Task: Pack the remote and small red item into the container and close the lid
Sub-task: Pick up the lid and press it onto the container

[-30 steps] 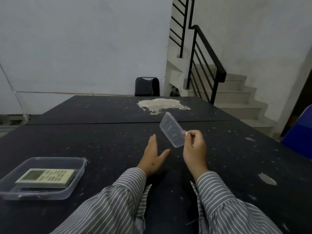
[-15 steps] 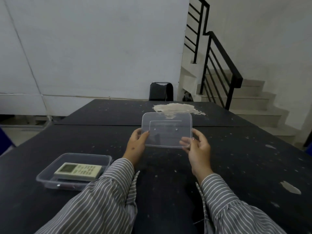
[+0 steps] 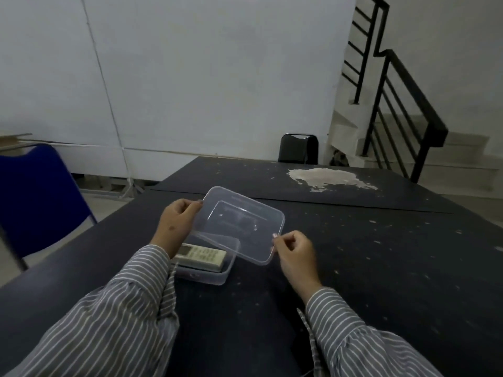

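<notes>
A clear plastic lid [image 3: 239, 224] hangs tilted above the table, partly over the clear container [image 3: 217, 277]. My left hand [image 3: 177, 227] grips the lid's far left corner and my right hand [image 3: 295, 254] pinches its near right corner. The pale remote [image 3: 202, 255] lies flat inside the container, its left end hidden behind my left wrist. I cannot see the small red item; my left sleeve covers the container's left part.
The dark table [image 3: 353, 268] carries a pale worn patch [image 3: 324, 176] at the back. A blue chair [image 3: 38, 197] stands off the table's left edge, a black chair [image 3: 298, 148] at the far end. Stairs with a black railing [image 3: 402, 104] rise on the right.
My hands have carried the lid left and down, from the table's middle to over the container. The head has turned left, so the container sits nearer the centre of view.
</notes>
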